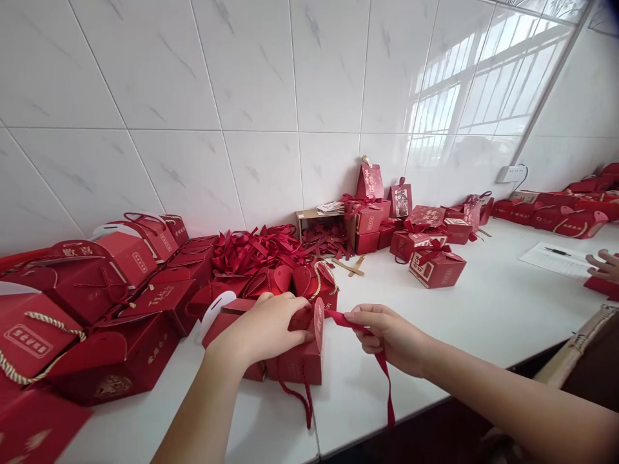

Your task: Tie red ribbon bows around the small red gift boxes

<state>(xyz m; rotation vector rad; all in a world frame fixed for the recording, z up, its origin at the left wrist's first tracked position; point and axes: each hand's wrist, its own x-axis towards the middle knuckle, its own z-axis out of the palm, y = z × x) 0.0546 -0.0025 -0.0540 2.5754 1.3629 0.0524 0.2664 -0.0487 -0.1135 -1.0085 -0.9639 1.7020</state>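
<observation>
A red gift box (297, 367) stands on the table in front of me, with a rounded flap (319, 325) upright at its right end and a dark red cord handle (304, 403) hanging down its front. My left hand (273, 325) is closed over the top of this box, thumb on the near side; some fingertips are hidden. Right of the box, my right hand (384, 332) pinches a red ribbon (345, 319). One part of the ribbon runs to the flap, and its tail hangs below my fingers to the table edge.
Red boxes with rope handles (43, 322) crowd the left side. Behind my hands lies a heap of red ribbons (264, 248) beside an open carton (309, 225). Ribbon-tied boxes (438, 264) stand farther right. Another person's hand (604, 264) is near a paper with a pen (556, 251).
</observation>
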